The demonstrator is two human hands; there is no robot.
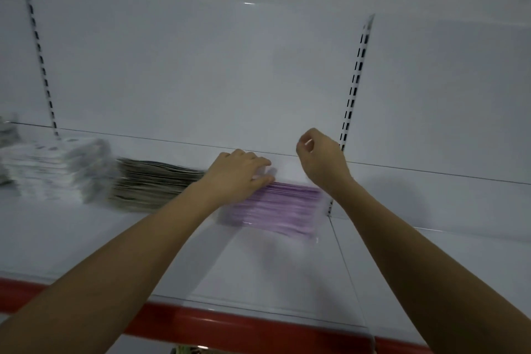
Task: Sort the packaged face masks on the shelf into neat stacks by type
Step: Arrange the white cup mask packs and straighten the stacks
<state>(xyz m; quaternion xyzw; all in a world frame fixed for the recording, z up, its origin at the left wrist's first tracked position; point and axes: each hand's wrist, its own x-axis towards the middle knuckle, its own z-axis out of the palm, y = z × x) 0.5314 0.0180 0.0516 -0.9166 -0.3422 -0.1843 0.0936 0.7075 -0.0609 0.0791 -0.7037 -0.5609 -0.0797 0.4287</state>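
A red strip [230,322] runs along the front edge of the white shelf [115,238]. Two bare arms reach over it. Three stacks of packed masks sit in a row near the back of the shelf. The purple stack [281,210] is on the right, with its long side running left to right. The left hand [238,175] lies flat on top of it, fingers straight and pointing right. The right hand [321,158] is lifted just above the stack's right end. Its fingers are curled, and I cannot tell if it holds anything. The grey-green stack [152,187] is in the middle. The white stack [57,167] is on the left, blurry. Two slotted rails [355,86] go up the white back wall [201,66]
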